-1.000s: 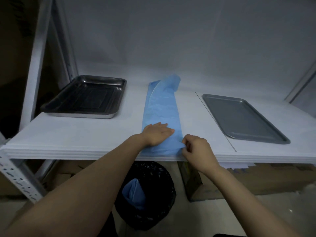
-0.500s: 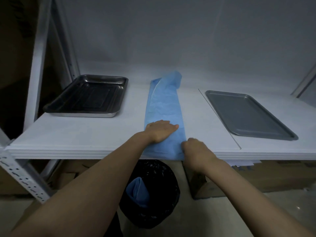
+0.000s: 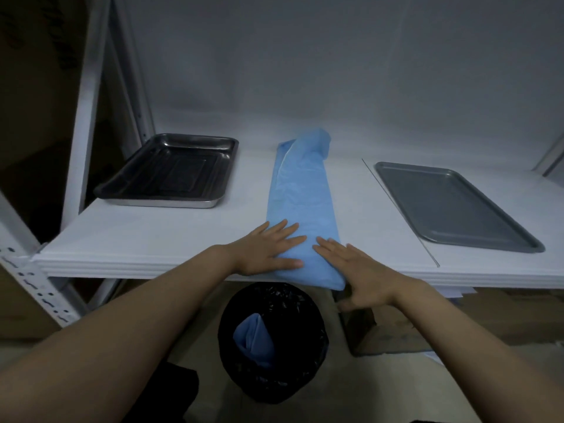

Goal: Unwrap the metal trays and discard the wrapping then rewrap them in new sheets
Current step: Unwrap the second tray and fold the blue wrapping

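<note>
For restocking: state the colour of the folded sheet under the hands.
The sheet is light blue, best seen in head view.

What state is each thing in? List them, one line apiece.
Deep metal tray: unwrapped, empty, on the shelf's left.
Flat metal tray: unwrapped, empty, on the right.
Blue sheet: folded into a long strip, between the trays.
Left hand: open, flat on the sheet.
Right hand: open, fingers on the sheet's near end.
Bin: open, black-lined, holds blue wrapping.

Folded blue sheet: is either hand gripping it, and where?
Not gripped. Left hand and right hand press flat on the near end of the folded blue sheet.
</note>
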